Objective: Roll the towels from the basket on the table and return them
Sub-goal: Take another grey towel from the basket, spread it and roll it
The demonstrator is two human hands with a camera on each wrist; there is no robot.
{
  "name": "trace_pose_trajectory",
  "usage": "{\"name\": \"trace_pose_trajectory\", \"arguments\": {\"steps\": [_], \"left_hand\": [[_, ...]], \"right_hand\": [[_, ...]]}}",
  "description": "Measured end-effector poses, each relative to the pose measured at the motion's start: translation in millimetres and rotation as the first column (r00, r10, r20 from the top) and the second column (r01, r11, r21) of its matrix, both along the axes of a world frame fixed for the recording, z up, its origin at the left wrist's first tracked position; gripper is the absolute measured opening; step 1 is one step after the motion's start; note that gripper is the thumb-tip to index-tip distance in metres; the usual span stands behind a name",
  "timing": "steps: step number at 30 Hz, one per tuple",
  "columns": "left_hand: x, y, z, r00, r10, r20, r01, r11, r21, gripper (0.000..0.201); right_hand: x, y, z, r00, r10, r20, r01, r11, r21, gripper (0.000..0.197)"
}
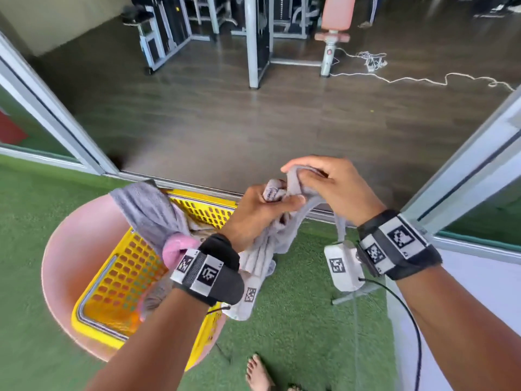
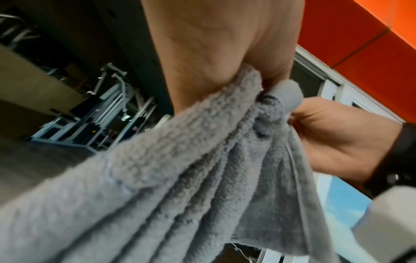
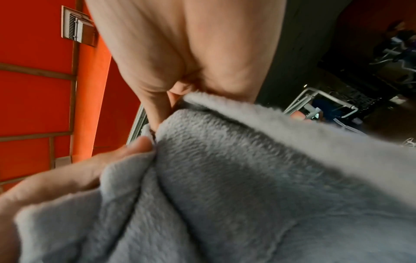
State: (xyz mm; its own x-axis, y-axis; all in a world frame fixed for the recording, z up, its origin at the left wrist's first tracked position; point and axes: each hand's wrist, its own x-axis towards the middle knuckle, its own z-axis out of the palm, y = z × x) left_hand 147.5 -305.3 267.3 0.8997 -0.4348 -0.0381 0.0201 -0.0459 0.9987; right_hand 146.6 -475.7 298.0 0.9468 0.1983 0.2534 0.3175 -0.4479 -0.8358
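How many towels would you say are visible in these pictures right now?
3: a grey towel held in both hands, a darker grey towel draped over the yellow basket, and a pink towel inside. More may lie hidden.

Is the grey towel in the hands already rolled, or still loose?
Still loose. The grey towel hangs bunched in long folds, gripped at its top by the left hand and the right hand; no roll shows.

In view are two hands, left hand (image 1: 255, 213) and right hand (image 1: 332, 187), three towels, grey towel (image 1: 270, 249), draped towel (image 1: 149, 210), pink towel (image 1: 176, 248), one basket (image 1: 118, 280) and one table (image 1: 64, 258).
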Motion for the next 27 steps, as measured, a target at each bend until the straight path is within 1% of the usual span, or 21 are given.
{"name": "trace_pose_trajectory", "arguments": {"steps": [1,3,4,5,7,9,12,14,17,18,19,21,24,25,27], "left_hand": [[-7.9,-4.2,-2.9,0.998,0.048,-0.031,-0.049,0.998,-0.04,0.024],[-24.0,-11.3,-7.8,0.985,0.149,-0.087,-0.157,0.983,-0.099,0.023],[-32.3,-14.5,-11.2,0.976,0.185,-0.112,-0.197,0.975,-0.107,0.021],[-43.1,-16.5,-15.0,0.968,0.215,-0.133,-0.229,0.968,-0.101,0.02],[-64.7,-18.2,-21.5,0.955,0.259,-0.144,-0.273,0.958,-0.087,0.013],[-88.0,-17.6,-28.2,0.941,0.302,-0.151,-0.314,0.947,-0.062,0.007],[-117.4,-13.7,-37.6,0.936,0.313,-0.162,-0.324,0.945,-0.05,0.012],[-134.6,-12.4,-41.0,0.937,0.314,-0.155,-0.327,0.943,-0.067,0.013],[-160.1,-11.7,-41.9,0.938,0.313,-0.149,-0.326,0.942,-0.074,0.006],[-167.9,-11.4,-42.8,0.939,0.311,-0.146,-0.325,0.942,-0.081,0.006],[-175.5,-10.9,-45.1,0.94,0.309,-0.144,-0.322,0.943,-0.078,0.011],[-190.9,-10.9,-53.1,0.947,0.287,-0.143,-0.297,0.953,-0.056,0.023],[-214.2,-19.8,-60.4,0.955,0.274,-0.113,-0.277,0.961,-0.011,0.02],[-221.2,-24.2,-62.0,0.95,0.294,-0.1,-0.297,0.955,-0.007,0.019],[-231.7,-33.6,-65.8,0.935,0.347,-0.069,-0.347,0.938,0.013,0.017]], "right_hand": [[-3.1,-4.0,-4.1,1.0,0.011,-0.004,-0.011,1.0,-0.004,0.024],[-10.6,-19.3,-24.8,0.997,0.029,-0.075,-0.033,0.998,-0.054,0.012],[-15.7,-29.0,-38.1,0.992,0.034,-0.122,-0.047,0.994,-0.103,0.014],[-23.3,-39.3,-53.5,0.984,0.047,-0.169,-0.072,0.987,-0.146,0.022],[-40.4,-57.8,-78.8,0.972,0.053,-0.229,-0.1,0.975,-0.199,0.031],[-62.9,-73.5,-96.2,0.96,0.012,-0.279,-0.091,0.958,-0.271,0.034],[-94.7,-94.4,-114.9,0.934,-0.057,-0.354,-0.085,0.924,-0.374,0.03],[-114.4,-109.0,-121.4,0.914,-0.103,-0.393,-0.064,0.919,-0.389,0.02],[-143.6,-126.6,-115.5,0.903,-0.145,-0.405,0.002,0.942,-0.335,0.016],[-150.4,-129.4,-109.5,0.907,-0.166,-0.386,0.038,0.947,-0.318,0.013],[-156.6,-132.3,-104.3,0.906,-0.196,-0.374,0.088,0.954,-0.287,0.012],[-167.2,-135.8,-92.4,0.89,-0.24,-0.388,0.192,0.968,-0.159,0.025],[-176.8,-135.5,-70.5,0.899,-0.21,-0.384,0.244,0.969,0.042,0.027],[-177.3,-133.5,-61.9,0.905,-0.199,-0.377,0.254,0.962,0.101,0.028],[-170.4,-129.9,-49.1,0.918,-0.184,-0.352,0.256,0.952,0.17,0.028]]}}
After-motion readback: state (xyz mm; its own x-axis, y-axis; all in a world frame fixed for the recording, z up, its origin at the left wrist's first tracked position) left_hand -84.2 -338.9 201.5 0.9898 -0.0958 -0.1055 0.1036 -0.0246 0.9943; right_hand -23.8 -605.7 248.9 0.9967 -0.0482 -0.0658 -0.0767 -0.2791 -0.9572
